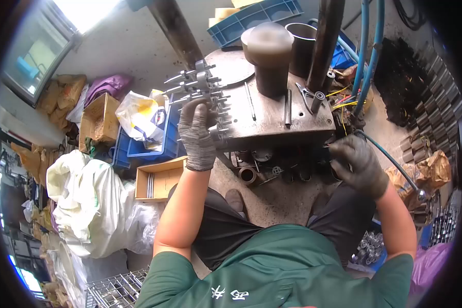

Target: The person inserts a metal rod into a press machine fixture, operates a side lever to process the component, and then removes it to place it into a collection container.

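Observation:
My left hand [196, 136], in a grey knit glove, has its fingers closed at a row of small metal parts with pins [206, 84] along the left edge of the steel machine table [308, 120]. The pins stick out to both sides; which piece the fingers grip is partly hidden. My right hand [358, 163], in a dark grey glove, is beside the table's front right corner with its fingers curled. Anything inside them is hidden. On the table lie a thin rod [250, 101], a dark bar [288, 109], pliers [305, 96] and a short metal cylinder [318, 100].
A thick round ram [272, 74] and two steel columns [174, 28] [326, 46] rise from the table. Blue hoses [377, 51] hang at the right. At left are a blue crate [154, 151], a cardboard box [161, 177] with rods and white sacks [90, 205].

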### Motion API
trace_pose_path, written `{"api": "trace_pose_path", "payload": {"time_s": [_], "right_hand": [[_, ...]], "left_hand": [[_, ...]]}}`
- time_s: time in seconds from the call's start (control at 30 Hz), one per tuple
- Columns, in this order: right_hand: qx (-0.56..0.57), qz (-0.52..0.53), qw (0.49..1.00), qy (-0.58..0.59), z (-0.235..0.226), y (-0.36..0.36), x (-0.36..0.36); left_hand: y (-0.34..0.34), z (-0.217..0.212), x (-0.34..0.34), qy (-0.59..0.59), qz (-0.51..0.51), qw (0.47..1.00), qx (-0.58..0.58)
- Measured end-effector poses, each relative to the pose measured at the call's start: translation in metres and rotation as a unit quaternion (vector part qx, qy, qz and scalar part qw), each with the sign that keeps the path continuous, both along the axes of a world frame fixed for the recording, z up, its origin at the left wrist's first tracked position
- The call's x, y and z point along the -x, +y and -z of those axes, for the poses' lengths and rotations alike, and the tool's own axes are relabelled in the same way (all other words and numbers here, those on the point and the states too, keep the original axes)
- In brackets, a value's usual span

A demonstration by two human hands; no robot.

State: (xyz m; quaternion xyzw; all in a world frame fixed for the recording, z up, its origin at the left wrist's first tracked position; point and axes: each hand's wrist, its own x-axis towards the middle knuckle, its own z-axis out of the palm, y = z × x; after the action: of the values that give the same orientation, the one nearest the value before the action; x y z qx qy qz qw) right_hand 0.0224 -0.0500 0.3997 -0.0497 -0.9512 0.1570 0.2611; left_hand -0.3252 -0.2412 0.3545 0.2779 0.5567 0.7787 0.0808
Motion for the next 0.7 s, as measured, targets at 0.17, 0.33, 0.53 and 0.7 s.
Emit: {"api": "trace_pose_path", "payload": {"time_s": [0.17,0.33,0.53,0.7], "right_hand": [[-0.029,0.026,0.984,0.174,0.057,0.076,0.098],[-0.065,0.185,0.952,0.233,0.084,0.099,0.116],[-0.027,0.240,0.959,0.150,0.101,0.112,0.116],[-0.017,0.258,0.961,0.098,0.106,0.117,0.106]], "left_hand": [[0.004,0.006,0.039,-0.221,0.012,0.961,-0.166],[0.009,-0.009,0.058,-0.313,0.166,0.901,-0.249],[0.021,-0.008,0.078,-0.394,0.328,0.802,-0.307],[0.045,-0.017,0.046,-0.121,0.203,0.957,-0.168]]}}
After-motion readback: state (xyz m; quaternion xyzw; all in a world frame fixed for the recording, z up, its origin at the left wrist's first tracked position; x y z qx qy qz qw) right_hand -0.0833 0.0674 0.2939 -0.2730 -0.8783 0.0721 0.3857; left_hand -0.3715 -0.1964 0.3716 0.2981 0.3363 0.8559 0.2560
